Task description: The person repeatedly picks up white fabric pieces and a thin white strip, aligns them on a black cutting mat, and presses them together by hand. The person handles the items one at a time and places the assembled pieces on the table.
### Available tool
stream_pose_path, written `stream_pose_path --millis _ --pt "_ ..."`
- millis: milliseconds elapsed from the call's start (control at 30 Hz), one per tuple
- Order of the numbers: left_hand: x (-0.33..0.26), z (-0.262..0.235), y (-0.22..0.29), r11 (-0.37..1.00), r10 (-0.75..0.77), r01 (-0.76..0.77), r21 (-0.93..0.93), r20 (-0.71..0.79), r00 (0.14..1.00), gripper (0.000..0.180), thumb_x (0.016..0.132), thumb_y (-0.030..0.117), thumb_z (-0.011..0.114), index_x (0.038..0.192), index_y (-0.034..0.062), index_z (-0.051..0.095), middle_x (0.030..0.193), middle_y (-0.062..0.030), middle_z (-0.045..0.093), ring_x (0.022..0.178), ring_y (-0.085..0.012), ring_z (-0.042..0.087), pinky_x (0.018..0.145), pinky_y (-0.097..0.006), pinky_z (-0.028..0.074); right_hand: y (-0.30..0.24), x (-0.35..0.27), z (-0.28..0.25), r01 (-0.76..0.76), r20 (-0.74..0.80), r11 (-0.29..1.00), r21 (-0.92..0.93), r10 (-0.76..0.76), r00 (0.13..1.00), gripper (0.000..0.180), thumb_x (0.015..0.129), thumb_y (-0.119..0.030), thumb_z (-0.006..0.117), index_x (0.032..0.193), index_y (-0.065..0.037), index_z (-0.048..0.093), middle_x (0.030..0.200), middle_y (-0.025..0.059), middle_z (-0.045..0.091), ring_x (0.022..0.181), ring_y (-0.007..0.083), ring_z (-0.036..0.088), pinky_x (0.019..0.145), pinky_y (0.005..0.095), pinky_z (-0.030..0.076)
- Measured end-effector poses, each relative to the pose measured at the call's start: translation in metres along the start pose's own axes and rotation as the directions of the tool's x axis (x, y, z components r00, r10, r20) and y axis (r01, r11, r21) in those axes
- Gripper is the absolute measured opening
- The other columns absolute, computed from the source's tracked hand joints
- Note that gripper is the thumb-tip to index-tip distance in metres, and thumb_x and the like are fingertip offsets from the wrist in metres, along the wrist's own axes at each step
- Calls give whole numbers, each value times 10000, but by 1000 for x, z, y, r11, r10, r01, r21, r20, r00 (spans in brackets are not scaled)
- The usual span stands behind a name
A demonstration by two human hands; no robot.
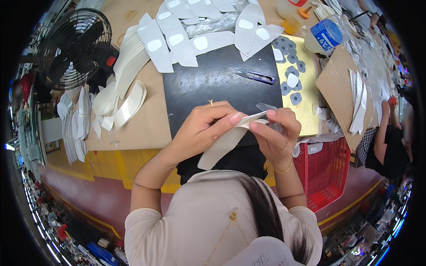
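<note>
Just past the near edge of the black mat (199, 88), both hands hold one cream curved flat piece (222, 148) of soft sheet material. My left hand (211, 126) is closed on its middle, thumb on top. With thumb and fingertips, my right hand (282, 131) pinches the folded far end. A small clear plastic scrap (266, 107) shows behind the right fingers. Purple-handled thread snips (259, 77) lie on the mat, away from both hands. Beyond them, several white cut pieces (213, 43) overlap around a clear plastic bag (215, 25).
A black fan (75, 48) stands at left beside stacked cream pieces (128, 62). On the right are a yellow board (310, 73) with grey flower-shaped pieces (296, 98), a blue-lidded jar (326, 35) and an orange-capped bottle (296, 21). A red basket (326, 164) sits below; another person (386, 142) works at far right.
</note>
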State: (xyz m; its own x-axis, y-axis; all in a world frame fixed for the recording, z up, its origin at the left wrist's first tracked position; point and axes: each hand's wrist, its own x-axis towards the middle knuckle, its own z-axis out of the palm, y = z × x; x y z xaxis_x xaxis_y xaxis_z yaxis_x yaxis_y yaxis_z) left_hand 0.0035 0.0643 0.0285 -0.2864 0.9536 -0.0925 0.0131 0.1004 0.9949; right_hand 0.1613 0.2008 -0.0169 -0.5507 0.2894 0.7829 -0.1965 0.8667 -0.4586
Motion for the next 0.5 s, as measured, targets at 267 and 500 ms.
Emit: stream_pose_path --millis 267,500 --pt "-2 9 -8 981 -152 139 -134 -94 984 236 993 191 589 1012 -20 693 873 -5 651 744 -65 551 655 -207 431 -7 10 2 -56 90 998 21 54 995 297 673 -3 788 913 -140 679 1082 32 681 782 198 545 652 335 440" --pt "10 -55 -55 902 -197 -32 -431 -476 857 191 986 216 612 1019 32 652 834 3 660 669 -42 609 550 -182 487 -34 21 -54 -103 120 904 415 57 991 102 832 -179 685 857 -136 596 1000 40 706 732 173 500 633 312 410"
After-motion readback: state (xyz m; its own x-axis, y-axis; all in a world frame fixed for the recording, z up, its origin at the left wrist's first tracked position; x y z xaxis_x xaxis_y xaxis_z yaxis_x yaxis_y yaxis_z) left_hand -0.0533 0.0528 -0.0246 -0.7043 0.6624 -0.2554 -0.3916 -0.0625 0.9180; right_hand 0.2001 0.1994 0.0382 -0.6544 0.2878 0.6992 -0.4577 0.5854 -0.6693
